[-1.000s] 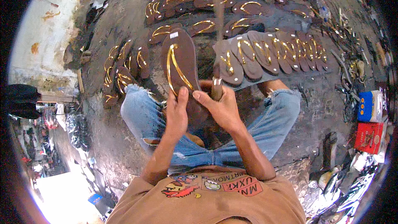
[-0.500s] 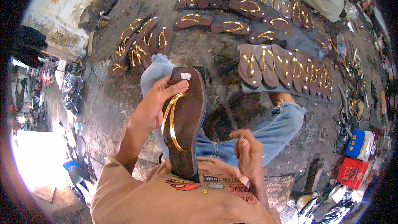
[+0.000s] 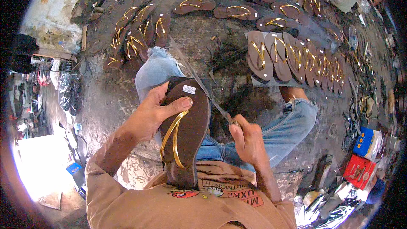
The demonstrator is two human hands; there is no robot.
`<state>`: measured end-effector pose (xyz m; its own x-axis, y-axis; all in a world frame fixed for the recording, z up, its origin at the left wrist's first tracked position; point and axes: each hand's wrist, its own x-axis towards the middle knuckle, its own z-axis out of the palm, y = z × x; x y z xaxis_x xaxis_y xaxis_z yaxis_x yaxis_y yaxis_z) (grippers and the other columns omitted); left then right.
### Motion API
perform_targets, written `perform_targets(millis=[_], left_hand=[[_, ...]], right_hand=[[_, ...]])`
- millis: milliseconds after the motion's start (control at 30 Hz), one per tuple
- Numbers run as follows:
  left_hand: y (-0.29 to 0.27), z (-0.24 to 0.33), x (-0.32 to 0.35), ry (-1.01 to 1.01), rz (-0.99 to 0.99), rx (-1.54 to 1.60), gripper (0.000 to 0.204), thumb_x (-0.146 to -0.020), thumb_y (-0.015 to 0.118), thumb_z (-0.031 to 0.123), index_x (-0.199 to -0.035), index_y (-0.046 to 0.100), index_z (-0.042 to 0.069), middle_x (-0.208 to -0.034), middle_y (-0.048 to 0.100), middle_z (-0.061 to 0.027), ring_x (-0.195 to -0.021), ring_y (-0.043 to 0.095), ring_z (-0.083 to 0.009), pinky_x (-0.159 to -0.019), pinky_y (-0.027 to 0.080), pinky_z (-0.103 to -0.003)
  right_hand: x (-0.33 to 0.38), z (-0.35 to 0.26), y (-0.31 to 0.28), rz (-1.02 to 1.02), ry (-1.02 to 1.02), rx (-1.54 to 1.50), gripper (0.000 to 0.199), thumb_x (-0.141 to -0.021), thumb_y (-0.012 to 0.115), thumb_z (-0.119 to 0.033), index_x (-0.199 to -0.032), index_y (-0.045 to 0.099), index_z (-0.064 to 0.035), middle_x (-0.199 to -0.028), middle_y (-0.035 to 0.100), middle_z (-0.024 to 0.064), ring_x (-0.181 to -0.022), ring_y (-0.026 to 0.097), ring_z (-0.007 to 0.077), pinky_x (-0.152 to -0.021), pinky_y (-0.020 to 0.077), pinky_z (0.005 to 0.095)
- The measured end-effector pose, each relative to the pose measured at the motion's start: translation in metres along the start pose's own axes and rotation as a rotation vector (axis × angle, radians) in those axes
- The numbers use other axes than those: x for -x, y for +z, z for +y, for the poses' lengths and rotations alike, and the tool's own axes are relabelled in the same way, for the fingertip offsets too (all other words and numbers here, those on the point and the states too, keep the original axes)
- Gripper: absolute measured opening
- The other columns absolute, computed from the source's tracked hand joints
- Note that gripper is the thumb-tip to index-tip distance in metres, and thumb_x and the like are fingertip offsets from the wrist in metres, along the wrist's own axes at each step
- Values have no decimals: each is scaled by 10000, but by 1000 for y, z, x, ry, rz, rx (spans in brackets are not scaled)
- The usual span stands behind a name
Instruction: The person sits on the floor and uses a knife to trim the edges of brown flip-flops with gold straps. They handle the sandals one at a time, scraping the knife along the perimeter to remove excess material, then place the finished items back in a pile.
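Note:
My left hand (image 3: pixel 154 108) grips a brown sandal (image 3: pixel 180 140) by its upper edge, thumb pressed on the sole just below a small white sticker. The sandal has a gold strap (image 3: pixel 174 142) and stands nearly upright against my shirt, on darker sole material that sticks out past its top edge. In my right hand (image 3: pixel 249 138), closed fingers hold a long, narrow knife (image 3: pixel 203 87). Its blade slants up and left, passing close by the sandal's upper right edge; whether it touches there I cannot tell. The knife's handle is hidden in the fist.
Finished-looking sandals (image 3: pixel 296 61) stand in an overlapping row on the right, with more sandals (image 3: pixel 235 12) at the back and a group (image 3: pixel 137 38) at left. A red box (image 3: pixel 359 171) and a blue box (image 3: pixel 363 142) lie far right. My jeans-clad legs (image 3: pixel 284 131) frame the work.
The knife blade has swung into view, pointing up and left beside the sandal. My right hand has risen slightly, and the sandal has come lower and a little left.

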<state>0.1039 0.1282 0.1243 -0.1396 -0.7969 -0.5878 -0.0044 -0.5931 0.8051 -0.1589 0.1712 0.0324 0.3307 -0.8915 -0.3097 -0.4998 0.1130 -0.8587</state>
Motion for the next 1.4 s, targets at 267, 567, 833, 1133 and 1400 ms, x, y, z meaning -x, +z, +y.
perform_targets(millis=[267, 567, 833, 1133, 1400], left_hand=[[4, 10, -7, -61, -20, -76, 458, -942, 744, 268, -1283, 582, 9, -1138, 696, -71, -1018, 651, -147, -907, 531, -318], [-21, 42, -37, 576, 39, 681, 378, -921, 724, 108, -1274, 603, 46, -1184, 686, -86, -1130, 655, -221, -980, 549, -414], [87, -4, -42, 357, 18, 937, 270, -959, 688, 95, -1211, 608, 41, -1169, 698, -103, -1088, 686, -216, -930, 612, -348], [101, -28, -37, 239, 20, 945, 328, -962, 702, 149, -1262, 580, 100, -1144, 702, -58, -1048, 699, -212, -878, 632, -349], [86, -67, -31, 184, -96, 671, 411, -883, 748, 24, -1267, 599, 32, -1167, 696, -93, -1043, 704, -213, -903, 615, -417]], right_hand=[[-94, -43, -52, -446, -62, -127, 454, -1055, 459, -403, -1026, 646, 10, -889, 696, 252, -914, 676, 439, -783, 498, 496], [-101, 29, -39, 320, -93, -397, 580, -1074, 343, -553, -974, 598, -41, -626, 481, -17, -488, 427, 89, -455, 362, 260], [41, 14, -30, 529, -212, -225, 322, -1041, 501, -357, -1039, 601, -51, -663, 569, 107, -547, 569, 229, -533, 442, 379], [117, 42, 23, 297, 125, -44, 272, -963, 618, -314, -1004, 581, -48, -736, 631, 225, -718, 644, 466, -606, 478, 491], [50, 18, -30, 262, 52, 94, 327, -972, 617, -392, -1015, 575, -71, -698, 615, 236, -705, 620, 479, -605, 456, 527]])
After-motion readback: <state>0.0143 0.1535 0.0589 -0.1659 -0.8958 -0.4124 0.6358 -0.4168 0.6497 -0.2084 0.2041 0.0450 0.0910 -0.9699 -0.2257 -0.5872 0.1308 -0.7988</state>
